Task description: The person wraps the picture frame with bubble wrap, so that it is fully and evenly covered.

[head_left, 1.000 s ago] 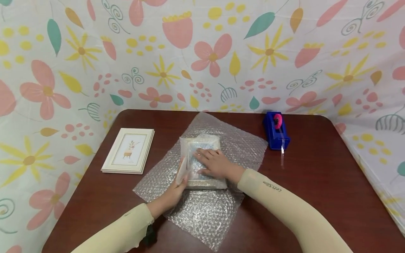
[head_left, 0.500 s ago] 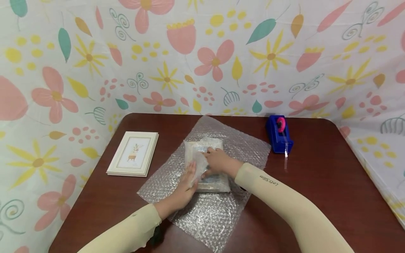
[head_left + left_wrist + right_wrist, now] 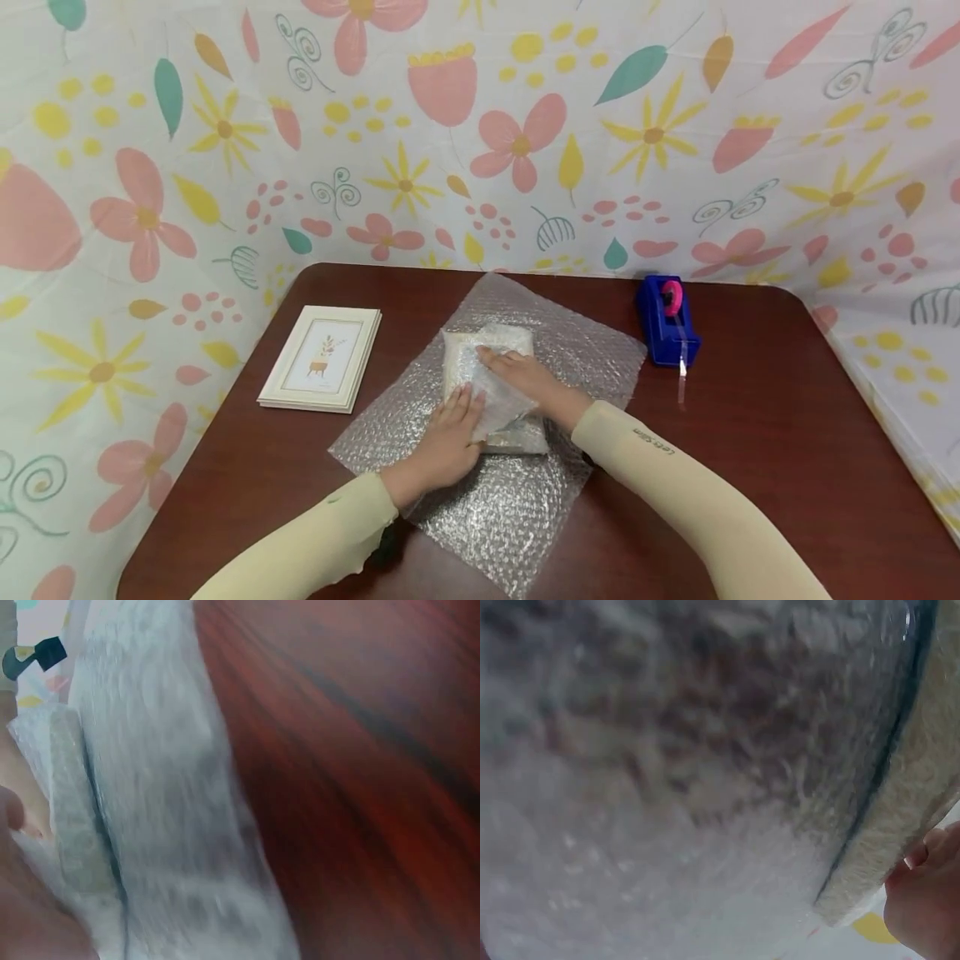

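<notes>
A picture frame wrapped in bubble wrap [image 3: 459, 354] lies in the middle of a larger sheet of bubble wrap [image 3: 506, 508]. Across its top runs a loose flap of wrap [image 3: 501, 407]. My left hand [image 3: 447, 437] rests with extended fingers on the flap's left side. The right hand [image 3: 527, 379] lies on the flap's upper right part, its fingers stretched leftward. In the left wrist view the wrapped frame's thick side [image 3: 79, 832] shows beside the hand. In the right wrist view its pale side [image 3: 907, 780] stands next to the bubble wrap [image 3: 682, 847].
A second, unwrapped white picture frame [image 3: 322, 358] with a plant print lies on the left of the dark wooden table [image 3: 720, 467]. A blue tape dispenser [image 3: 667, 321] with a pink core stands at the back right, a strip of tape hanging from it. Behind hangs a flowered cloth [image 3: 517, 146].
The left hand has folded the flap from the left over the wrapped frame and now lies flat on it. The right hand has moved from the frame's surface onto the flap.
</notes>
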Demonstrator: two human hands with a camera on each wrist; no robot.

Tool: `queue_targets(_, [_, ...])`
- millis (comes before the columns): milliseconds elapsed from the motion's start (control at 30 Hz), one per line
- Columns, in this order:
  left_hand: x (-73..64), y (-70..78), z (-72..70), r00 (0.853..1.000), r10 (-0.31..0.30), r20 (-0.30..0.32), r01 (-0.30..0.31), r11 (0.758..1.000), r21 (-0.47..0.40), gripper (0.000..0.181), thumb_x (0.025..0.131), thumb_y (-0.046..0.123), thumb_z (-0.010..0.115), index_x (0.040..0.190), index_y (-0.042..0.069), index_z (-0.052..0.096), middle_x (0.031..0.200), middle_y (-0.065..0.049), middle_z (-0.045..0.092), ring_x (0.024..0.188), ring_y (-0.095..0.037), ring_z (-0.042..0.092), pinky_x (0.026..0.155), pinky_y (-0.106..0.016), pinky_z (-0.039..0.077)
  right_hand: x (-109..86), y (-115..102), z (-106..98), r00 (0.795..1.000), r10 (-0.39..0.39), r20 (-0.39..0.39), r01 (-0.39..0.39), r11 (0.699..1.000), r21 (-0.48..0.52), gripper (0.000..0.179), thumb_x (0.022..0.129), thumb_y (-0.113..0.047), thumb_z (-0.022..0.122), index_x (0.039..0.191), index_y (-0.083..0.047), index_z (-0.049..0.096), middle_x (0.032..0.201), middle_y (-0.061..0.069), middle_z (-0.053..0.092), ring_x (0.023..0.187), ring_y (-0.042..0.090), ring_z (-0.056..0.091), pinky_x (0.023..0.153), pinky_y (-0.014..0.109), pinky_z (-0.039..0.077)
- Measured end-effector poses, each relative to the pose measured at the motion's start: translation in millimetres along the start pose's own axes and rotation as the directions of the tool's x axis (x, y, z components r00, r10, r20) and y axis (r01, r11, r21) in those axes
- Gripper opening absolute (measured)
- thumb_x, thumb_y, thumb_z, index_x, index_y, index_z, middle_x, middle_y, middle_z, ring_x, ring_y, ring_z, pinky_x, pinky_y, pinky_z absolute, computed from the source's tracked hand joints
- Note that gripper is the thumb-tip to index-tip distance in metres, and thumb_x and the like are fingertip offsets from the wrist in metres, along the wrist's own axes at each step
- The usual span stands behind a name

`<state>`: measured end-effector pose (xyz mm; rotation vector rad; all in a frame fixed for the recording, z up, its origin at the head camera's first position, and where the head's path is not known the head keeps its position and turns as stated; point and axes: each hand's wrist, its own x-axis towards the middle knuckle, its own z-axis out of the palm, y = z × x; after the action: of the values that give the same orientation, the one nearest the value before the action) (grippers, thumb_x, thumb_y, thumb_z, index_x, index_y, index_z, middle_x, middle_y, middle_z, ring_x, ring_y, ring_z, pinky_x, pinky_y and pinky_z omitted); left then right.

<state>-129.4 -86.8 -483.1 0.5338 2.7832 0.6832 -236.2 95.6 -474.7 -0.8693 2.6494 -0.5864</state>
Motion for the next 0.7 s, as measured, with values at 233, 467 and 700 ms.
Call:
queue_targets(233, [7.4, 7.4, 5.8, 0.999, -0.054, -0.005, 0.054, 0.984, 0.169, 0.069, 0.099, 0.021, 0.047, 0.162, 0.003, 0.025, 0.171, -0.023, 0.012, 0.161, -0.040, 0.009, 0.131, -0.055, 0.016, -3.0, 12, -12, 0.984, -0.170, 0.058, 0.166, 0.983, 0.074, 0.065, 0.105, -0.015, 0.049, 0.162, -0.001, 0.022, 0.167, 0.021, 0.028, 0.151, 0.045, 0.035, 0.127, 0.059, 0.025])
queue_targets(467, [5.1, 13.2, 6.8, 0.998, -0.055, -0.007, 0.055, 0.955, 0.291, 0.071, 0.101, 0.030, 0.055, 0.161, 0.002, 0.029, 0.169, -0.026, 0.018, 0.160, -0.042, 0.017, 0.129, -0.055, 0.024, -5.0, 30, -27, 0.987, -0.123, 0.106, 0.066, 0.900, 0.430, 0.058, 0.099, 0.008, 0.045, 0.156, 0.002, 0.036, 0.158, 0.027, 0.042, 0.142, 0.048, 0.047, 0.113, 0.060, 0.046])
queue_targets(700, [2.7, 14.2, 8.9, 0.998, -0.050, -0.027, 0.056, 0.916, 0.397, 0.086, 0.102, 0.060, 0.048, 0.160, 0.001, 0.028, 0.167, -0.030, 0.022, 0.157, -0.046, 0.022, 0.125, -0.058, 0.031, -2.8, 28, -21, 0.991, -0.113, 0.066, 0.073, 0.898, 0.435, 0.048, 0.101, 0.005, 0.045, 0.148, 0.001, 0.048, 0.151, 0.026, 0.052, 0.142, 0.047, 0.048, 0.119, 0.058, 0.040])
